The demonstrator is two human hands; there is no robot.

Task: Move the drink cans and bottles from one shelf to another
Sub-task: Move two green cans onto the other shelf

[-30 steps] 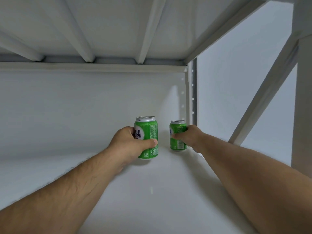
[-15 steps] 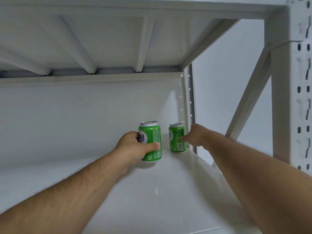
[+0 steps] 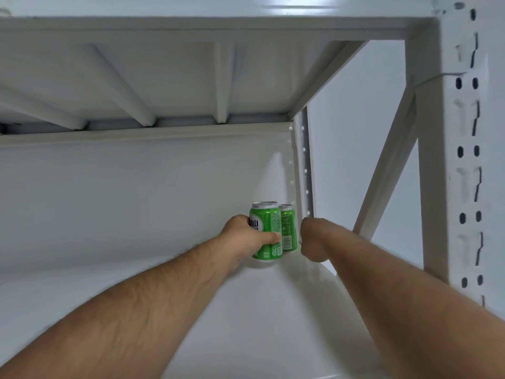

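My left hand (image 3: 247, 237) is wrapped around a green drink can (image 3: 269, 228), upright and low over the white shelf board (image 3: 246, 310); whether its base touches the board I cannot tell. A second green can (image 3: 289, 228) stands upright just behind and to the right of it, in the back right corner, partly hidden by the first. My right hand (image 3: 313, 239) hangs to the right of that second can, a small gap away, holding nothing, fingers bent down.
The underside of the upper shelf (image 3: 164, 77) with its ribs runs overhead. A perforated front post (image 3: 448, 187) and a diagonal brace (image 3: 388, 165) stand at the right. The rear post (image 3: 305, 165) rises right behind the cans.
My right hand has let go of the back can and drawn away to the right. My left hand has carried its can rightward, close up against the back can.
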